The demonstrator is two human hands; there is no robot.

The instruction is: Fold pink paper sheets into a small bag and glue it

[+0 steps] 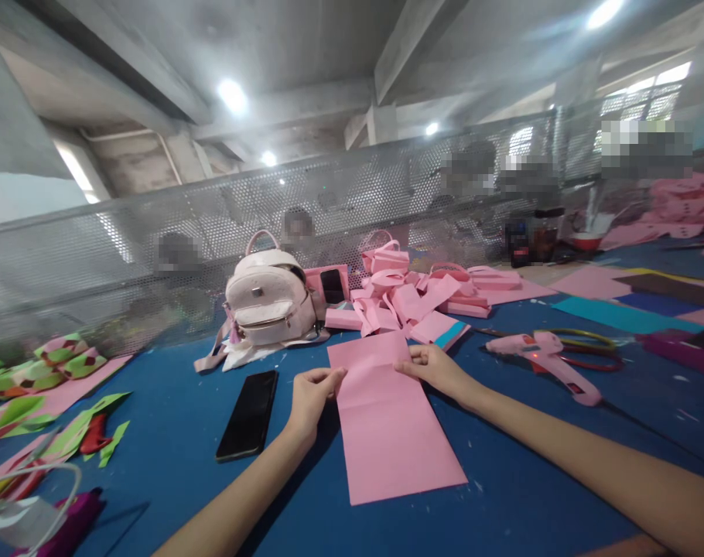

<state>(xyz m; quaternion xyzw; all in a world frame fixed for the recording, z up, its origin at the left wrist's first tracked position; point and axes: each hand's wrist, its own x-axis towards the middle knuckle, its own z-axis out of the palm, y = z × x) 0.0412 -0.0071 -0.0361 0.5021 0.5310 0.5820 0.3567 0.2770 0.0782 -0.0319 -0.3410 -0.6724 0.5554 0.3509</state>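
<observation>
A sheet of pink craft paper (395,433) with a faint crease across it is held up in front of me, its lower edge toward me. My left hand (314,398) pinches its left edge between thumb and fingers. On the opposite edge, higher up, my right hand (433,371) grips the sheet, thumb in front. A black smartphone (247,415) lies flat to the left of my left hand. Right of my right hand rests a pink hot glue gun (546,360) with a small red light on.
A white backpack (268,298) stands behind the phone. Beside it is a heap of folded pink paper pieces (404,290). Scissors (589,348) lie by the glue gun. Green scraps (105,406) and a white charger (24,520) are at left. A perforated metal screen (352,193) backs the blue table (172,410).
</observation>
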